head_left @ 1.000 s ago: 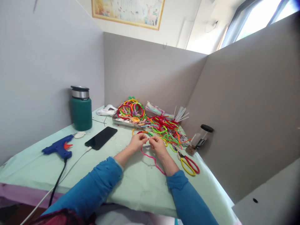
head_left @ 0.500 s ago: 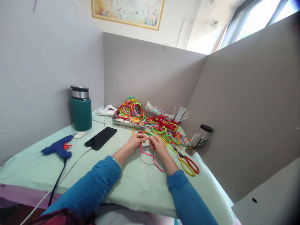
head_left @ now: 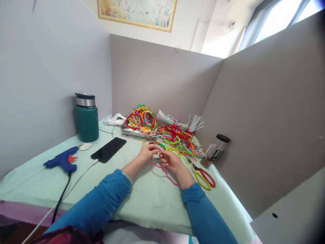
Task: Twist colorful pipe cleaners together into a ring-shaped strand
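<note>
A pink pipe cleaner trails from between my fingertips down onto the pale green table cover. My left hand pinches it from the left. Close against it, my right hand is closed with thumb and forefinger at the same spot, its other fingers curled. Just beyond my hands lie multicoloured pipe cleaners, red, green, yellow and orange, in a loose heap. To the right of my right hand rest pliers with one red and one yellow handle. What exactly sits between the fingertips is too small to make out.
Left of my arms are a black phone on a white cable, a blue glue gun and a green bottle. Behind stands a metal tray with pipe-cleaner rings. A clear jar leans at the right partition.
My right hand has turned, its fingers curling more, and has shifted slightly left against my left hand. My left hand stays nearly in place, and the pink pipe cleaner hangs as before.
</note>
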A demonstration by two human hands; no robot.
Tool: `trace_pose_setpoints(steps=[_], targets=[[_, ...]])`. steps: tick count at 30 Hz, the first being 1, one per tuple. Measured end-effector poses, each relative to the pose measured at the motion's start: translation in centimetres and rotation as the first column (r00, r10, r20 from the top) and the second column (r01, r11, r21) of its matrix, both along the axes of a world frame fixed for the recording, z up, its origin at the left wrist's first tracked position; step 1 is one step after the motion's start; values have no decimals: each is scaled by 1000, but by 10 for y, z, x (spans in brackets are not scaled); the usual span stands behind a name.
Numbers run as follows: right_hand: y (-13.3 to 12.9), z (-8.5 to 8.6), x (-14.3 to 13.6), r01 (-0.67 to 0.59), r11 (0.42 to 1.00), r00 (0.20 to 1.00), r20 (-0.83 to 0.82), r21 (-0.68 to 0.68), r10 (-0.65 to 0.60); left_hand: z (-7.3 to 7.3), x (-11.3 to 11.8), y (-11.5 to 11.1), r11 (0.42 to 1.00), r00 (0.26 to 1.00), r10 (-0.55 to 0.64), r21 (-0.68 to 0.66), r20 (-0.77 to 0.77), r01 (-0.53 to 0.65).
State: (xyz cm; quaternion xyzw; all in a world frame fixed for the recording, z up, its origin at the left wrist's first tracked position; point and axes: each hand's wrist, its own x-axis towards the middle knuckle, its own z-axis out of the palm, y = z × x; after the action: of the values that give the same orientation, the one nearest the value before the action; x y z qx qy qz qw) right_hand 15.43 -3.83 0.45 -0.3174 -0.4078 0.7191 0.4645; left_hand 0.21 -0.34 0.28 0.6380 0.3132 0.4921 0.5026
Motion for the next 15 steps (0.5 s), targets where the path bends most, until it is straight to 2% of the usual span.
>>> trace_pose_setpoints(steps=[4,8,12,15], targets=[[2,-1,1,-21,998,999,-30,-65,19,0,0,-1,1000,1000,-5,9,-11,5],[3,-4,-3,65,998,997,34,-25,-64,1,2,-2,1000,1000,-7,23,-21,7],[2,-6,-9,210,962,960,150,172,-236,1,3,-1,999,997,50,22,-66,-49],[1,-7,-11,291,866,870,265,407,-416,0,3,-2,998,995,42,-46,-93,-47]])
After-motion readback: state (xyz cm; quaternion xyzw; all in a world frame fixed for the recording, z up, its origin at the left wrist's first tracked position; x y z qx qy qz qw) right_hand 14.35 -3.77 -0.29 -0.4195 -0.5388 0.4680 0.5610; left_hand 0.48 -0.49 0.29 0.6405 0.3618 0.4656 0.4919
